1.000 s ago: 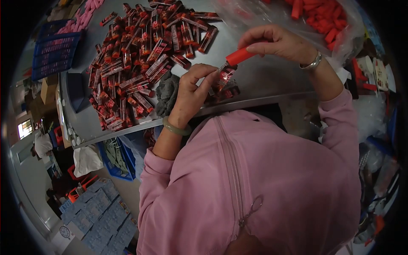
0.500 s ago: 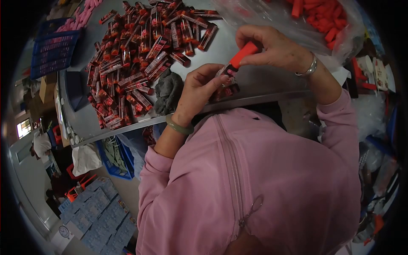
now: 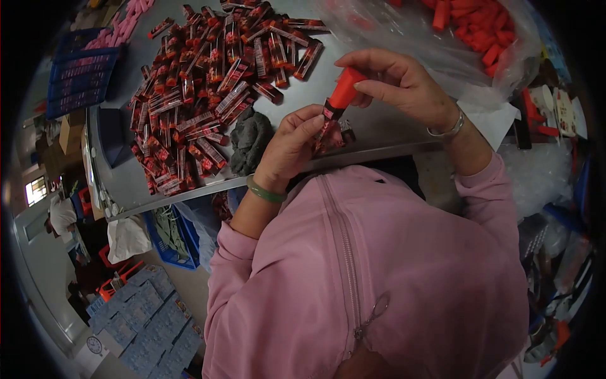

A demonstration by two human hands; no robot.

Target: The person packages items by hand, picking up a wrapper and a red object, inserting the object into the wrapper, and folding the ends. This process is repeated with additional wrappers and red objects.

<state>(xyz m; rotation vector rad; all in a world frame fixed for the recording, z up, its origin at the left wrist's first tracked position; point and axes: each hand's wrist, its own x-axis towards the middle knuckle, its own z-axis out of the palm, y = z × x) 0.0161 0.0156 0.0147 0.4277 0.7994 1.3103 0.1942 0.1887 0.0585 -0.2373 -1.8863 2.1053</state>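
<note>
My left hand is closed around a dark printed wrapper sleeve near the table's front edge. A bright red tube-shaped piece projects from the sleeve's upper end, tilted up to the right. The thumb and fingers of my right hand are closed at the top of the red piece. Beside my left fingertips lie more printed wrappers, partly hidden. A crumpled grey cloth sits left of my left hand. Beyond it spreads a large pile of red-and-dark wrapped tubes.
A clear plastic bag with many red pieces stands at the back right. Blue baskets with pink pieces are at the back left. The metal table's edge runs close to my body.
The red piece and sleeve have tipped more upright and shifted slightly left. My right hand has moved left and down, its fingers now spread more around the red piece's top.
</note>
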